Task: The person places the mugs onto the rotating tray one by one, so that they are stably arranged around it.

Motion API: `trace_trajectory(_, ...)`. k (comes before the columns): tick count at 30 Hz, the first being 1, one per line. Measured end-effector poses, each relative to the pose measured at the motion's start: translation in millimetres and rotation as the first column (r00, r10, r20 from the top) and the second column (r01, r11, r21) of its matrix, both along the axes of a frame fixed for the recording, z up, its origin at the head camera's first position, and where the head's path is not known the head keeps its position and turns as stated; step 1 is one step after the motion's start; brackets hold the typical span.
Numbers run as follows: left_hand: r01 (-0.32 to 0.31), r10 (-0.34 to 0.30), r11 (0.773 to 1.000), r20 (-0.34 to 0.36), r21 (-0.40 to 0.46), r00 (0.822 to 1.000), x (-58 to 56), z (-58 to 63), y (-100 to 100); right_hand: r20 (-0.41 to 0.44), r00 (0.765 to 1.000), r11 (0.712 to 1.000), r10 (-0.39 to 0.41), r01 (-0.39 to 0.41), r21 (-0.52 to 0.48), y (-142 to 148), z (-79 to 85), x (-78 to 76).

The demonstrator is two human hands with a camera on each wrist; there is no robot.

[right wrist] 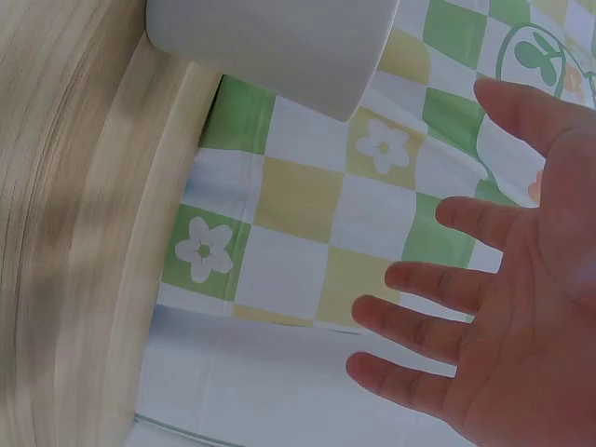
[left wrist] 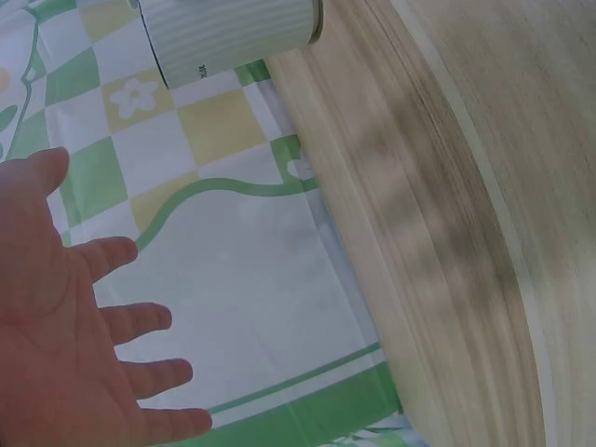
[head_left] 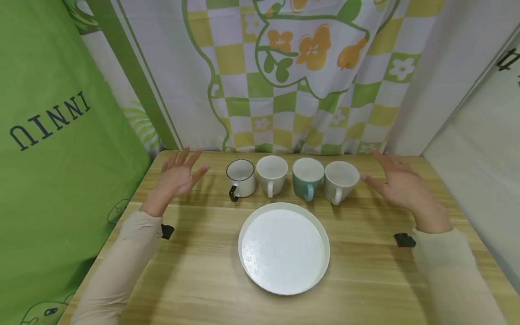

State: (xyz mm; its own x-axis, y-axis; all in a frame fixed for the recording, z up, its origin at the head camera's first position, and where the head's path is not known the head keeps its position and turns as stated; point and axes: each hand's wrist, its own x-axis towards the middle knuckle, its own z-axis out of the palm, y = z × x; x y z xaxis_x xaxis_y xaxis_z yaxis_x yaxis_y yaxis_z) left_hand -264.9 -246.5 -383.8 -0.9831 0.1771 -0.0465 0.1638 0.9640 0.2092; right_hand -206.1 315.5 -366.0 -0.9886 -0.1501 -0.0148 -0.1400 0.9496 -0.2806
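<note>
Both hands are spread with nothing in them. My left hand (head_left: 178, 177) is over the table's far left, left of a white mug with a black rim (head_left: 245, 186) and black handle. To that mug's right stand a white mug (head_left: 278, 177), a teal mug with a white inside (head_left: 301, 185) and another white mug (head_left: 339, 180). My right hand (head_left: 400, 183) is right of this last mug, its thumb nearest the rim. A round white tray (head_left: 284, 289) lies in front of the row. Each wrist view shows one mug's side near the top, apart from the fingers.
The wooden table (head_left: 203, 280) ends at a checked, flowered curtain (head_left: 239, 90) behind the mugs. Green cloth (head_left: 53, 171) with dark letters hangs along the left side, and pale cloth (head_left: 483, 135) along the right. All the mug handles point toward the tray side.
</note>
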Motion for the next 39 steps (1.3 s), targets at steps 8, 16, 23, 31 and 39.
trace_trajectory(8, 0.045, -0.044, 0.999, -0.059, 0.015, 0.997, 0.2, -1.9, -2, -0.022, 1.0, 1.0, 0.011, -0.012, -0.028, 0, -1.1, 0.7)
trace_trajectory(16, 0.067, -0.064, 0.996, -0.052, 0.06, 0.997, 2.6, -3.0, -2, -0.027, 1.0, 0.998, -0.004, 0.003, -0.07, 0, -2.8, 4.6)
trace_trajectory(23, 0.077, -0.076, 0.991, -0.015, 0.112, 0.997, 5.4, -3.3, -1, -0.025, 1.0, 0.993, 0.008, -0.011, -0.122, 0, -5.2, 6.7)
trace_trajectory(31, 0.124, -0.121, 0.974, -0.026, 0.19, 0.992, 10.7, -5.1, 0, -0.032, 0.999, 0.986, 0.034, -0.039, -0.163, -1, -10.2, 9.0)
trace_trajectory(39, 0.132, -0.13, 0.965, -0.025, 0.228, 0.991, 15.2, -7.3, 2, -0.036, 0.999, 0.981, 0.037, -0.043, -0.191, -2, -10.2, 14.0)
